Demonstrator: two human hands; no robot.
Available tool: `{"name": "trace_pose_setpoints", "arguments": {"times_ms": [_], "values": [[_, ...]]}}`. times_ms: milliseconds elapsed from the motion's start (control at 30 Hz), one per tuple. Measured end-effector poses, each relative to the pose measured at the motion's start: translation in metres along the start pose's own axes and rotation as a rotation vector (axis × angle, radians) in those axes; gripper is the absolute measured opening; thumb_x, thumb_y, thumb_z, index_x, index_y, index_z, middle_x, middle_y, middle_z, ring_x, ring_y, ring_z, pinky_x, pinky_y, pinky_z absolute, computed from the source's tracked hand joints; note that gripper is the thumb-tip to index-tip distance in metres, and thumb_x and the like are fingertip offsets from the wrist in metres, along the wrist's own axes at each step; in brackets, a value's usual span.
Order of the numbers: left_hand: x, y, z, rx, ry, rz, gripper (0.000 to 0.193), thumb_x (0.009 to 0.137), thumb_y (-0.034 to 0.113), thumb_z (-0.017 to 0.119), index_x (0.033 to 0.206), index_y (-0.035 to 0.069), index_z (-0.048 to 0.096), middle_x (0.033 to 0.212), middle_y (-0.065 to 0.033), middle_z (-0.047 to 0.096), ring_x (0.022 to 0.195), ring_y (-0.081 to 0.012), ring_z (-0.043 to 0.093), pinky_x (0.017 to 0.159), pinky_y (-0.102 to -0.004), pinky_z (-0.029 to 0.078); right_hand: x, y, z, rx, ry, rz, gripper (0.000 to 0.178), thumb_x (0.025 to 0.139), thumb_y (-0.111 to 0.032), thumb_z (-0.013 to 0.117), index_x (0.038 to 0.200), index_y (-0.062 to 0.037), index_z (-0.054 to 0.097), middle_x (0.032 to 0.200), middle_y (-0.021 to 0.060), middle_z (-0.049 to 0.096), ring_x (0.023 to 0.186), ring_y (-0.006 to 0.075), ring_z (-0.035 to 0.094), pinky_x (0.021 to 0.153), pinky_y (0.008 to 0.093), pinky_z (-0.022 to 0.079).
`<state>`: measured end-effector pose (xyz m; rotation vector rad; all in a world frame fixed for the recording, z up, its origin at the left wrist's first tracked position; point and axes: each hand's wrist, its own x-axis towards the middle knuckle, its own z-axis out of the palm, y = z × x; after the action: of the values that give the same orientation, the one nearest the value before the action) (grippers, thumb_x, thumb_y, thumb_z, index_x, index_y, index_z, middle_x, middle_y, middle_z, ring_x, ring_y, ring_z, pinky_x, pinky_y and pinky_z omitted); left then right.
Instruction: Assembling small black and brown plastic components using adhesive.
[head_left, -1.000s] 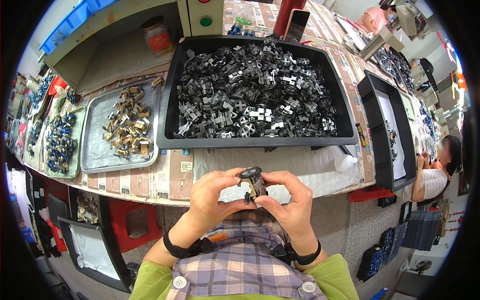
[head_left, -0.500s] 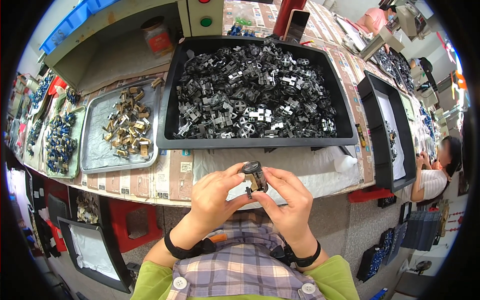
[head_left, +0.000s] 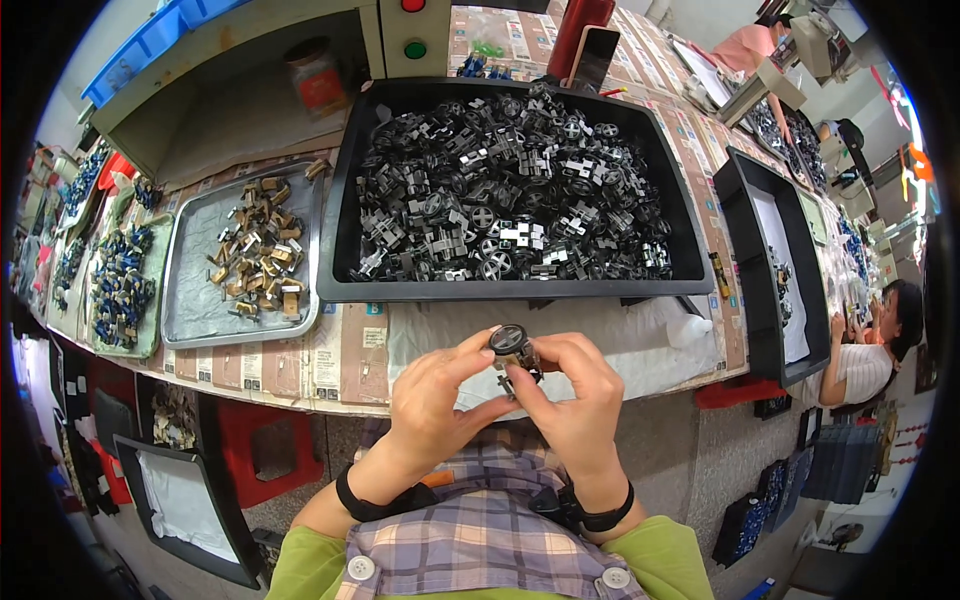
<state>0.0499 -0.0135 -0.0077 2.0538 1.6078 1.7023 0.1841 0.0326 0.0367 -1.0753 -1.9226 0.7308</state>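
Observation:
Between my two hands, just off the table's near edge, is a small wheeled assembly [head_left: 508, 341] with a round, spoked black wheel on top and dark and tan parts below. My left hand [head_left: 437, 390] pinches its left side with thumb and forefinger. On its other side, my right hand [head_left: 578, 388] grips it, the thumb lying across the front. Fingers hide much of its lower body. Beyond my hands stands a large black tray [head_left: 520, 290] heaped with similar black-wheeled parts and shiny metal pieces.
To the left, a metal tray [head_left: 190, 300] bears tan and silver pieces, beside a green tray [head_left: 150, 335] of blue parts. A white bottle [head_left: 688, 331] lies near the right front edge. Further right is a black bin [head_left: 815, 360]; a co-worker [head_left: 868, 355] sits past it.
The assembly has tilted so its wheel faces up toward me more. My right thumb has moved up across its front. Both hands keep hold of it.

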Motion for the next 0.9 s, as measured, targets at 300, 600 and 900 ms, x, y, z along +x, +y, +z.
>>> {"name": "trace_pose_setpoints", "arguments": {"times_ms": [300, 600, 900], "values": [[-0.003, -0.009, -0.015, -1.052, -0.315, -0.694, 0.042, 0.078, 0.011, 0.063, 0.116, 0.001, 0.045, 0.110, -0.0076, 0.050, 0.095, -0.0159, 0.053, 0.083, -0.0292, 0.043, -0.002, -0.004, -0.009, 0.221, -0.175, 0.061, 0.017, 0.068, -0.005, 0.069, 0.082, 0.0018, 0.062, 0.078, 0.0086, 0.062, 0.068, 0.0146, 0.060, 0.060, 0.0239, 0.048], [-0.004, -0.007, -0.009, -1.050, -0.203, -0.667, 0.028, 0.080, 0.016, 0.060, 0.101, -0.001, 0.051, 0.098, -0.0075, 0.049, 0.089, -0.0139, 0.051, 0.076, -0.0256, 0.042, -0.003, -0.007, -0.008, 0.203, -0.221, 0.037, 0.017, 0.068, -0.006, 0.070, 0.083, 0.0009, 0.062, 0.078, 0.0084, 0.062, 0.066, 0.0157, 0.060, 0.058, 0.0248, 0.047], [-0.015, -0.014, -0.001, -1.204, -0.158, -0.593, 0.025, 0.081, 0.016, 0.060, 0.100, 0.002, 0.050, 0.101, -0.0053, 0.044, 0.093, -0.0125, 0.048, 0.081, -0.0265, 0.040, -0.003, -0.012, -0.006, 0.034, -0.172, -0.149, 0.020, 0.067, -0.008, 0.070, 0.084, -0.0014, 0.063, 0.079, 0.0092, 0.062, 0.066, 0.0226, 0.060, 0.056, 0.0288, 0.047]]}}
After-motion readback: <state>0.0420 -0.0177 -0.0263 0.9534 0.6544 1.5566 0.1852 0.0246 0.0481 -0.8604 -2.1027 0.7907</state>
